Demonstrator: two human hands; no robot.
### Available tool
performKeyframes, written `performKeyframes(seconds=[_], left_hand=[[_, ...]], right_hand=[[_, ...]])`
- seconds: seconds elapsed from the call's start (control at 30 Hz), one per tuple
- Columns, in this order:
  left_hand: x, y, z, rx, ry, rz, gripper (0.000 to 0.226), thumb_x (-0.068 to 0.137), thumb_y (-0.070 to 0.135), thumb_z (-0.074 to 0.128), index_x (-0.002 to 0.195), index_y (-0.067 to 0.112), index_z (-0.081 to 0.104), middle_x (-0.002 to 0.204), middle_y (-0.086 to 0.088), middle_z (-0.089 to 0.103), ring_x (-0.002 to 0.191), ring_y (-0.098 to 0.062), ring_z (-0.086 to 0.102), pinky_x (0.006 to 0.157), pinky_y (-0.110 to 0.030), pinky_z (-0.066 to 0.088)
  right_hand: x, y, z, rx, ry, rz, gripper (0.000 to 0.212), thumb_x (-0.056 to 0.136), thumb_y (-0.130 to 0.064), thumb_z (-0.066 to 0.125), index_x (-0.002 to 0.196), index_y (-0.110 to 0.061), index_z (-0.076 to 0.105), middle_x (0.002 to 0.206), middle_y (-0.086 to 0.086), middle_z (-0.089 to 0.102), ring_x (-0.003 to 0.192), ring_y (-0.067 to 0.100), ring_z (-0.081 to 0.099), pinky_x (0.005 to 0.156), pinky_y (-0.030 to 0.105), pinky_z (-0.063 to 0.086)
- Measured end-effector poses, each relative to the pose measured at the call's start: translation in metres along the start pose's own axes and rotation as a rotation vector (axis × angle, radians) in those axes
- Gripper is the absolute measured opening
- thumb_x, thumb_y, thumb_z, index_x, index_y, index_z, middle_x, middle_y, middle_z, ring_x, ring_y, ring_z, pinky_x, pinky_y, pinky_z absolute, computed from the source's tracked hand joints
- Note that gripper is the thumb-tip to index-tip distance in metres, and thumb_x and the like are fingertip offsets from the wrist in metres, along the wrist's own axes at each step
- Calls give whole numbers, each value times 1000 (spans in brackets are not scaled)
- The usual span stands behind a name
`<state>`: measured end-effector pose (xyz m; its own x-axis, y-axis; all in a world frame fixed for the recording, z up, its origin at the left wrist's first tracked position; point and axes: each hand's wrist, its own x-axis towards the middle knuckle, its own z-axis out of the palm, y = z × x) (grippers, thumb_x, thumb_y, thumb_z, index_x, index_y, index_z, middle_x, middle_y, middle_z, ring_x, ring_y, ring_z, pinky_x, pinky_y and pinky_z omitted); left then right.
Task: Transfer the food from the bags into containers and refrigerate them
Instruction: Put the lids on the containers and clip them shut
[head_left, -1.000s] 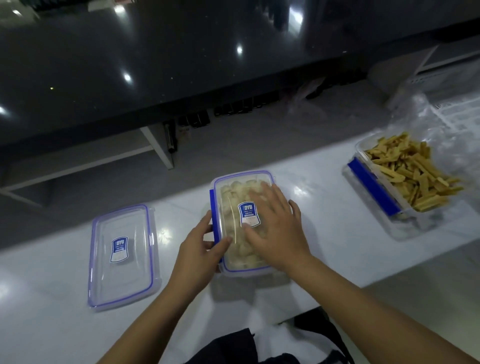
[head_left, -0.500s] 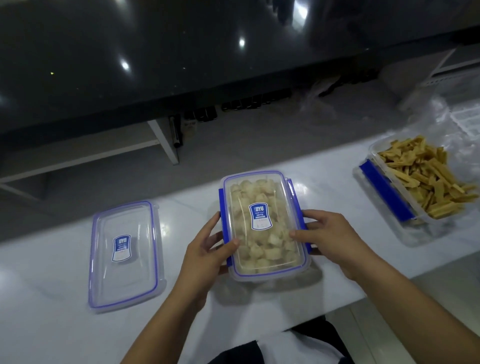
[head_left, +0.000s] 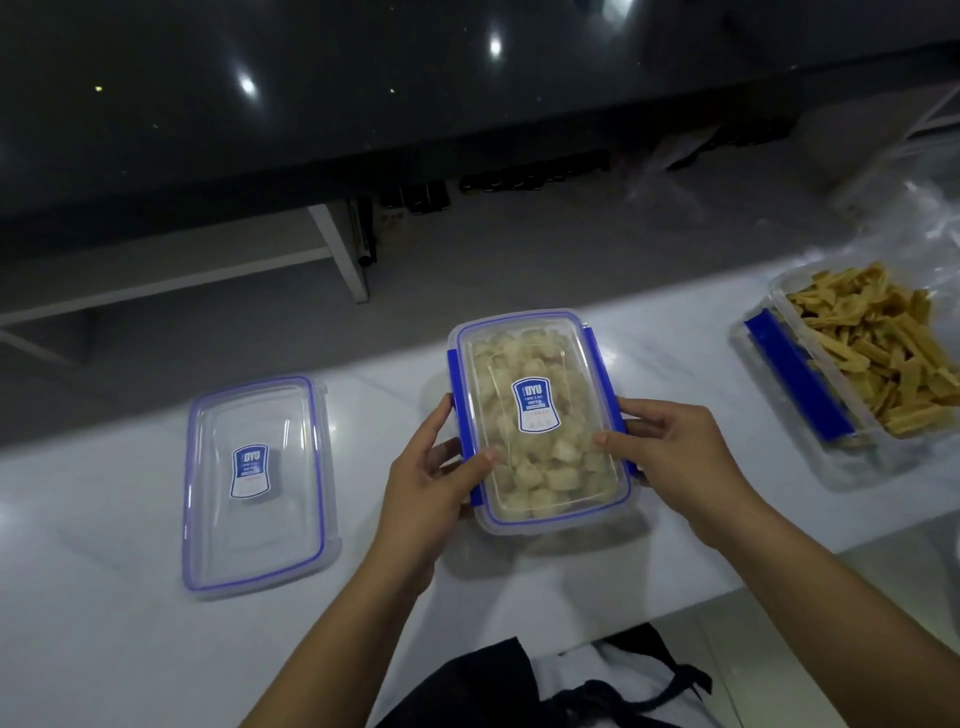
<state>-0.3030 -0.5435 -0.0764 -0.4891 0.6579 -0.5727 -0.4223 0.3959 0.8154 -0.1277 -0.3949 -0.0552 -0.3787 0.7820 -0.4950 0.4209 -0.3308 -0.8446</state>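
Observation:
A clear container (head_left: 540, 358) full of pale food chunks sits on the white counter (head_left: 104, 649), its blue-rimmed lid on top. My left hand (head_left: 431, 478) grips its left side, thumb on the lid by the blue clip. My right hand (head_left: 670, 452) grips the right side, thumb on the lid over the right clip. An open container (head_left: 810, 415) of yellow-brown strips stands at the right with a blue clip hanging on its near side. A spare lid (head_left: 257, 488) lies flat at the left.
Crumpled clear plastic bags (head_left: 930, 228) lie behind the open container at the far right. A dark glossy surface (head_left: 363, 78) fills the back. The counter's front edge runs just before my body, with floor visible at lower right.
My right hand left the top of the lid and went to the container's right side. Both hands now hold the lidded container by its clips.

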Motion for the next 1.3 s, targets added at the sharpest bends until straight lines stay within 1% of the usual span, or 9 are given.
performKeyframes(seconds=[0.07,0.13,0.23,0.3,0.43,0.8,0.97,1.13,1.3], left_hand=[[-3,1,-3,41,1,16,63,86,22,75,141,42,50,120,4,70,99,-14,73,72,-36,63],[-8,2,-16,191,96,142,53,87,26,75,136,37,57,131,6,65,106,-8,68,85,-37,60],[-14,-5,-63,721,433,370,64,86,46,72,144,33,48,150,4,48,137,-16,45,112,-41,37],[-17,-17,-100,1027,619,237,87,80,63,69,153,35,30,162,-3,27,150,-30,22,119,-54,19],[-17,-44,-136,1098,648,-95,119,62,85,64,155,41,4,167,-7,-2,151,-39,3,117,-60,14],[-17,-25,-140,1154,623,-99,122,59,73,77,152,48,2,163,-3,-1,141,-40,28,108,-57,30],[-55,-2,-115,1020,606,127,117,58,63,84,149,50,12,160,2,10,142,-34,30,110,-58,29],[-97,36,-26,962,374,530,121,45,69,79,148,54,17,161,12,5,146,-29,26,113,-59,28],[-103,31,89,1012,22,837,116,51,71,73,152,49,19,165,2,1,151,-29,19,112,-59,34]], right_hand=[[-2,-3,-1,-52,-40,-4,37,85,-11,75,121,-18,68,92,-10,77,81,10,75,60,25,60],[-5,-1,-2,-360,-13,-61,55,89,-29,73,140,-27,53,132,-5,64,112,16,67,83,39,60],[-21,6,8,-859,10,-317,63,97,-55,47,154,-44,21,166,-4,13,152,25,14,115,51,33],[-36,19,24,-1008,-28,-505,62,96,-66,26,154,-47,13,168,-7,-2,154,22,-5,120,54,15],[-48,60,47,-1092,-50,-599,74,90,-72,25,157,-43,11,168,-9,1,154,20,-7,115,61,18],[-45,63,49,-1083,-44,-594,70,90,-73,22,155,-49,9,167,-13,-4,153,19,-15,118,63,6],[-62,39,43,-802,-89,-514,50,86,-78,18,134,-68,29,160,-32,6,149,-1,-11,121,50,-5],[-105,-5,10,162,-170,-306,51,77,-43,71,127,-43,61,130,-18,65,122,1,58,98,24,52],[-127,-10,-43,505,-34,-260,48,80,-29,70,128,-27,62,114,7,75,103,29,72,83,45,61]])
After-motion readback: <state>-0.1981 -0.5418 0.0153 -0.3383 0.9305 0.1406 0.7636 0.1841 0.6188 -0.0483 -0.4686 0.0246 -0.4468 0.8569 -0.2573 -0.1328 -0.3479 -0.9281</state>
